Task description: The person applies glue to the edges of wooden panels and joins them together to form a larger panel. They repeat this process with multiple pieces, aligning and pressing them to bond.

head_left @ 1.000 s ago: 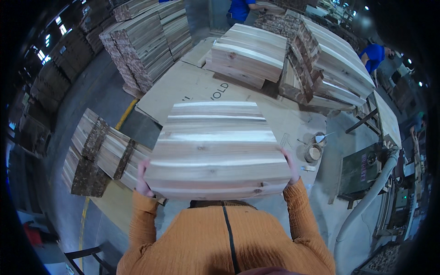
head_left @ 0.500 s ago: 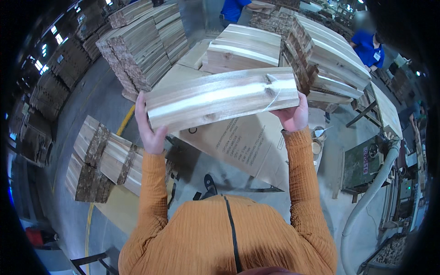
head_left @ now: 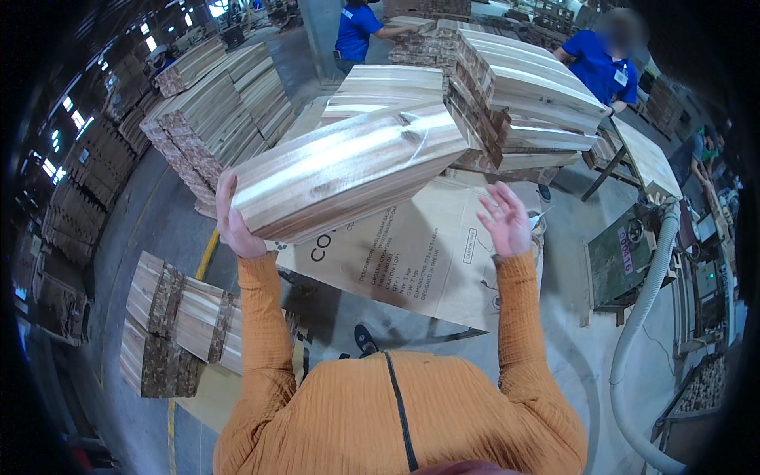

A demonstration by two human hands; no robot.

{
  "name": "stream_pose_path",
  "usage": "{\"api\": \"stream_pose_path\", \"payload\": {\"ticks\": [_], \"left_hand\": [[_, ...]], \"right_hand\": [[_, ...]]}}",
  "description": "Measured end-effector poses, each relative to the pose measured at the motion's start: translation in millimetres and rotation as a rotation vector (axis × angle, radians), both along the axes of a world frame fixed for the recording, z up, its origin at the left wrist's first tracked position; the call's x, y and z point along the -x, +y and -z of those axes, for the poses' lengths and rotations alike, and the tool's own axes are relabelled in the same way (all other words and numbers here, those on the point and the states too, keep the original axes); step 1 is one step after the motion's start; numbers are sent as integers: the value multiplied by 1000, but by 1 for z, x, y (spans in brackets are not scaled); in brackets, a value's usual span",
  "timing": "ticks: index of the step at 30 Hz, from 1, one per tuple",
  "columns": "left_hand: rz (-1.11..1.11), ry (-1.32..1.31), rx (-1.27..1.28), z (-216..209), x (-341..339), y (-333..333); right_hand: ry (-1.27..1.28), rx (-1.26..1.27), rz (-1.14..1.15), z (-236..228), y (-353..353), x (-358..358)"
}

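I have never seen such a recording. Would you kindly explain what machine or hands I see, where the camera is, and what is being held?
There is no robot, only a person working bare-handed, filmed by a wide fisheye camera on that person's head, looking down. The left hand holds one end of a thick wooden block; the right hand is open, apart from it. Below lies a printed cardboard sheet, with stacked wooden panels beyond. Whether anything else supports the block is unclear.
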State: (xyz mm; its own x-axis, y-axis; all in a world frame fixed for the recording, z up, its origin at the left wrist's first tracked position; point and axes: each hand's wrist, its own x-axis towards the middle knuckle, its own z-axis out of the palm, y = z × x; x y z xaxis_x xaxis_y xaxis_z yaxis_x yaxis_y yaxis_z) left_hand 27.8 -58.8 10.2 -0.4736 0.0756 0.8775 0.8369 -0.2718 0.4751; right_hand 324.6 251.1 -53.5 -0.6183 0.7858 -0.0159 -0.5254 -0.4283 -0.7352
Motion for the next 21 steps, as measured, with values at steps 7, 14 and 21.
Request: {"api": "stream_pose_path", "payload": {"ticks": [7,14,21], "left_hand": [[-45,-36,15,-7,18,6],[-111,2,29,-9,27,5],[-107,-9,0,-6,49,8]], "right_hand": [[-67,-137,364,28,42,-111],[-516,-303,533,83,58,-165],[-779,-548,423,140,72,-166]]}}
